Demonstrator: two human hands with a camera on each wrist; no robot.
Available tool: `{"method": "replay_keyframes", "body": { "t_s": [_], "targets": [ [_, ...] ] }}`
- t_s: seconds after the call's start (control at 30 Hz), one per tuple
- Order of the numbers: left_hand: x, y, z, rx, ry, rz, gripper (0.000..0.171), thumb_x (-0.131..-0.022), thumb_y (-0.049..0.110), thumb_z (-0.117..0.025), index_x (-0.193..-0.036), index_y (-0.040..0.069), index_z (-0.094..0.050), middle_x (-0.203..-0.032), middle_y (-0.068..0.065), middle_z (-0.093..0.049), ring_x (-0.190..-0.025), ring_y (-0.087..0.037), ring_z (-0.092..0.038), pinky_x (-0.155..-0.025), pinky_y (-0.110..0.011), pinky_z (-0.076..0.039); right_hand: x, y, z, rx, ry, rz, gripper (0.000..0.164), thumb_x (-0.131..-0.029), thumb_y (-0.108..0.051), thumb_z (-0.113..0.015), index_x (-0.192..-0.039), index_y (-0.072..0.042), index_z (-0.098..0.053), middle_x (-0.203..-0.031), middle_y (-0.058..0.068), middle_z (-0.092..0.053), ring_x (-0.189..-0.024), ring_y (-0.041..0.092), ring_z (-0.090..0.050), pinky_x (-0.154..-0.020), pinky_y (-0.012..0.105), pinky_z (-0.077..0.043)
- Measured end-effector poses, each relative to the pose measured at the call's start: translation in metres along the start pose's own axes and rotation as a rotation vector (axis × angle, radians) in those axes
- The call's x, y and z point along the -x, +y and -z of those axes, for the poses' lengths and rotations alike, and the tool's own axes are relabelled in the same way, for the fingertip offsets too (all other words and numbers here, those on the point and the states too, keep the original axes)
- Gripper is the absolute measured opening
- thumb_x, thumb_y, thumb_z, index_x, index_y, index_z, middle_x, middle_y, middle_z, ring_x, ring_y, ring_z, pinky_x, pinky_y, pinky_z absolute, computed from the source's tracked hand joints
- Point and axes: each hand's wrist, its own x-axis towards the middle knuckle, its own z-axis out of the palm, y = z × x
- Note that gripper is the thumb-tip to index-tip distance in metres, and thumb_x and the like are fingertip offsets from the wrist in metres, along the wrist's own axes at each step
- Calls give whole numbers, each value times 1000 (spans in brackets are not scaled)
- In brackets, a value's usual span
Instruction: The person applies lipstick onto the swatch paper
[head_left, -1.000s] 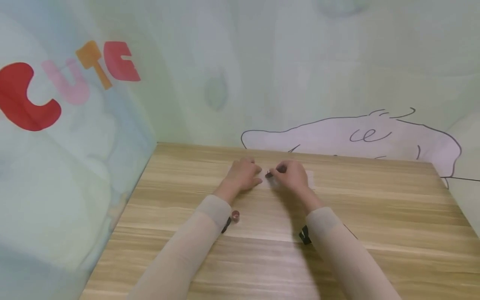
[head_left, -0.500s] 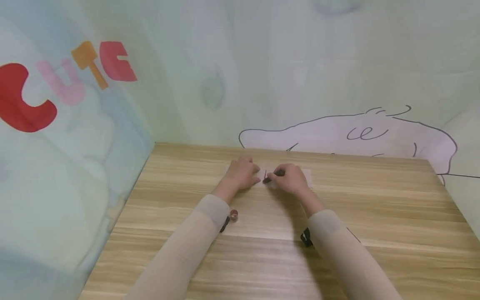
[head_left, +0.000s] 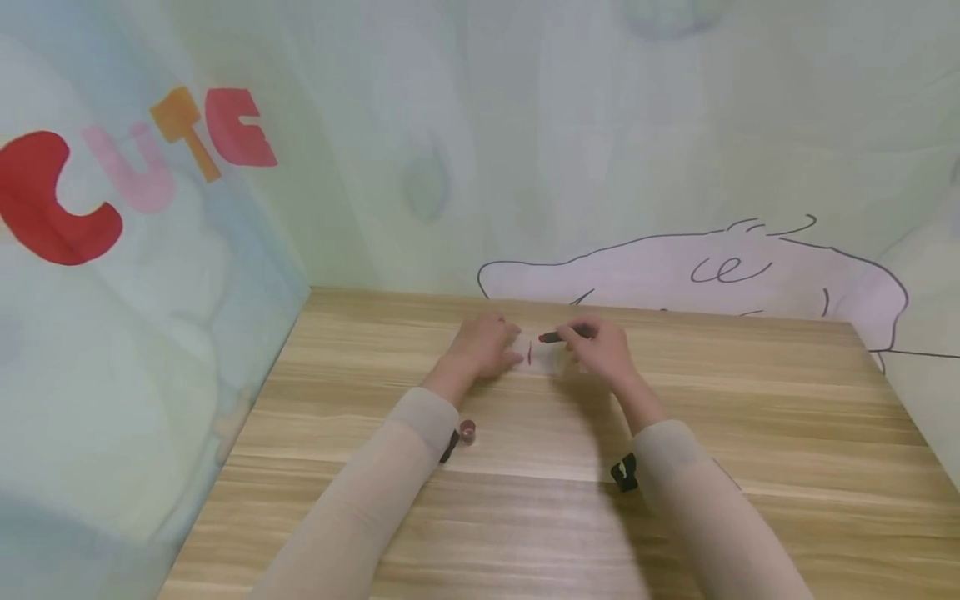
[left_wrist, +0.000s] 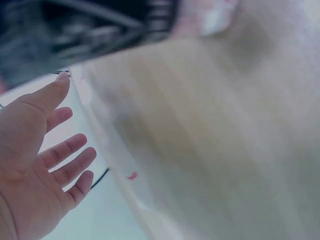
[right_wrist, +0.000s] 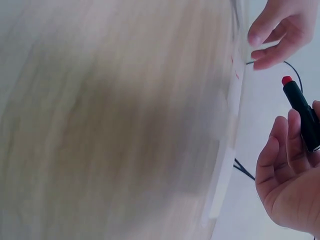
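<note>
My right hand [head_left: 600, 350] holds a lipstick [head_left: 552, 337], a dark tube with a bare red tip, between thumb and fingers. The right wrist view shows the red lipstick [right_wrist: 299, 106] tip raised above the white paper [right_wrist: 218, 182], pointing towards the other hand. On the paper [head_left: 545, 361] in the head view is one thin red stroke [head_left: 529, 353], just left of the lipstick tip. My left hand [head_left: 483, 346] rests at the paper's left end, fingers spread and relaxed in the left wrist view, holding nothing.
A small reddish, partly clear cap [head_left: 468, 431] stands on the wooden table [head_left: 517, 533] beside the left sleeve. A black strap piece [head_left: 624, 472] shows at the right sleeve. A wall cloth with a cartoon drawing [head_left: 675, 271] rises behind the table's far edge.
My right hand has drawn the lipstick towards me down the paper, leaving a red stroke, then lifted it up and to the right. The left hand has stayed in place.
</note>
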Motion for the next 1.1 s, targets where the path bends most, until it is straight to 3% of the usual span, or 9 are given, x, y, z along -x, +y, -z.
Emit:
{"method": "replay_keyframes", "body": {
  "t_s": [0.23,0.33,0.7,0.9,1.1],
  "targets": [
    [2,17,16,16,27,-17,54,-97,41,-68,-142,13,-58,-141,-9,-59,-132,-29,-51,-113,-43,-38,5,2,18,-34,44,-5,37,-99,-36,-64,-115,-3,-71,-99,19,-71,-80,30,-69,-66,27,-54],
    [-4,21,17,11,25,-31,55,-96,42,-69,-142,14,-59,-142,-9,-58,-134,-29,-50,-115,-43,-36,4,1,22,-58,63,5,36,-99,-33,-64,-112,0,-70,-98,21,-71,-82,35,-69,-66,26,-57],
    [-19,32,6,20,29,-60,50,-96,41,-70,-138,15,-63,-142,-8,-59,-134,-29,-50,-115,-44,-36,6,3,32,-36,146,9,30,-98,-30,-66,-107,-2,-71,-89,15,-71,-67,19,-65,-62,26,-56],
    [-16,33,3,-10,32,-43,49,-96,41,-70,-137,15,-64,-132,-7,-63,-123,-28,-54,-107,-45,-41,3,4,30,-15,157,40,27,-97,-26,-68,-104,0,-71,-86,14,-72,-65,17,-65,-60,24,-55],
    [-25,36,-7,-38,19,-25,46,-95,41,-69,-131,13,-67,-119,-7,-63,-109,-25,-55,-100,-44,-44,0,12,32,9,145,36,30,-97,-29,-68,-106,-1,-71,-89,15,-71,-70,23,-68,-61,25,-55]
  ]
}}
